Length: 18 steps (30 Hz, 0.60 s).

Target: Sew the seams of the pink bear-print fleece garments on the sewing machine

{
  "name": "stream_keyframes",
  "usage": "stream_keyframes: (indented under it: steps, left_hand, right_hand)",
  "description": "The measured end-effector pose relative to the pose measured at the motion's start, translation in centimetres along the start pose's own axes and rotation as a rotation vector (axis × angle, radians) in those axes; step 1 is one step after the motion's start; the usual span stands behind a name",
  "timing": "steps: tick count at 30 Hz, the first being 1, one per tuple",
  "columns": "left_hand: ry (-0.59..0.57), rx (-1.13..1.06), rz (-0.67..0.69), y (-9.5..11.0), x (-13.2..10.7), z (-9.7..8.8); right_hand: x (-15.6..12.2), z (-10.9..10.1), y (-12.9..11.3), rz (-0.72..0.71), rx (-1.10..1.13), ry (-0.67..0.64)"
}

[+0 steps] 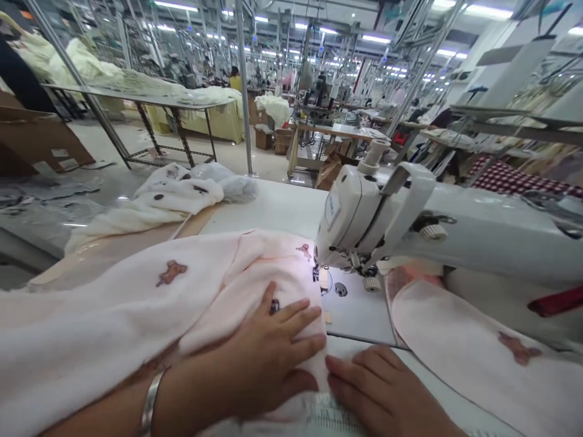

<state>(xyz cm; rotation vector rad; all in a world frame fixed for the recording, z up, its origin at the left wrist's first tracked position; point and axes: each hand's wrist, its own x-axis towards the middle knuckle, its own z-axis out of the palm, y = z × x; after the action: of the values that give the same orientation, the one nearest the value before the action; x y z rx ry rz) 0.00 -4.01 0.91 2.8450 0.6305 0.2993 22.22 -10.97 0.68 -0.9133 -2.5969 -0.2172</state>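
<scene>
Pale pink plush fabric (200, 273) with brown bear figures lies in folds across the sewing table, its right edge at the needle area of a white sewing machine (350, 212). My left hand (268, 352) rests on this fabric just in front of the machine head, fingers spread. A silver bangle (152, 400) circles the left wrist. At the fabric's right edge, close to the table's front, my right hand (378, 388) has its fingers drawn together, and the fingertips seem to pinch the edge. The right thumb is not clearly visible.
Another pink bear-print piece (455, 328) lies right of the metal plate, under the machine arm. White spotted fabric (177, 191) is heaped at the table's far left. Beyond stand a metal-legged table (177, 103) with cream cloth, a cardboard box (40, 142) and several workstations.
</scene>
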Motion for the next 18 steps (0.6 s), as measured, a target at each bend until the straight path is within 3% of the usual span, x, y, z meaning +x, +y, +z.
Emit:
stream_keyframes:
  steps: [8, 11, 18]
  left_hand:
    - [-0.016, 0.031, 0.078, -6.2, 3.5, -0.9]
    - [0.039, 0.035, 0.086, -8.1, 4.9, -1.0]
    - [0.101, 0.073, 0.058, -11.6, 7.7, -1.0]
  right_hand:
    - [3.5, 1.7, 4.3, 0.126, 0.023, 0.027]
    - [4.1, 2.4, 5.8, 0.164, -0.017, 0.038]
    - [4.1, 4.8, 7.0, 0.185, -0.081, 0.122]
